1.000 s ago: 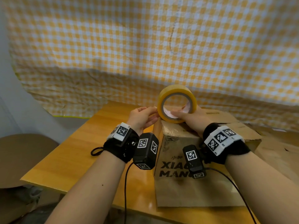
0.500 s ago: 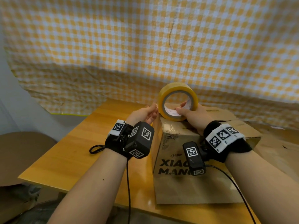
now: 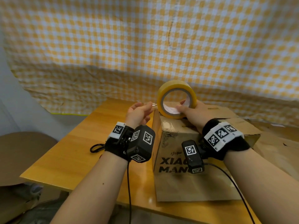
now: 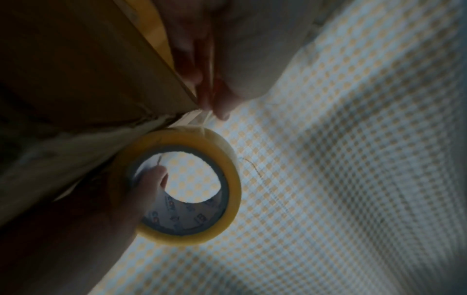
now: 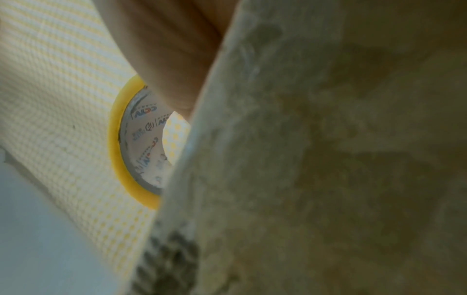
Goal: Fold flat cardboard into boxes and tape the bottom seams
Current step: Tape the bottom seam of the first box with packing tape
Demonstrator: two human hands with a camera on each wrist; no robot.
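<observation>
**Tape roll held upright on a cardboard box, free end pinched**

Seen from the head camera first, a brown cardboard box (image 3: 181, 160) printed with dark block letters stands on a wooden desk (image 3: 90, 143), in front of a hanging yellow-and-white checked cloth (image 3: 145, 46). On the far top edge of the box, the right hand (image 3: 192, 110) holds a yellow tape roll (image 3: 176, 99) upright, its open core facing the camera; one fingertip is hooked inside the core while the rest of the hand wraps behind the roll. Just left of the roll, the left hand (image 3: 139, 111) pinches the free end of the tape (image 3: 153, 105) between thumb and fingers, a short clear strip stretching from the pinch to the roll. Both wrists wear black bands with square black-and-white markers. Flat cardboard (image 3: 278, 143) lies on the desk to the right of the box.

From the left wrist camera, dim and blurred, the left fingers (image 4: 222, 107) are closed on the strip at the corner of the box (image 4: 88, 69). The roll (image 4: 182, 185) sits just below, a right fingertip (image 4: 151, 183) curled into its printed core.

From the right wrist camera, the box surface (image 5: 328, 159) fills most of the frame. Beside it show a slice of the roll (image 5: 118, 159) and a right finger (image 5: 177, 69) reaching into the core.
</observation>
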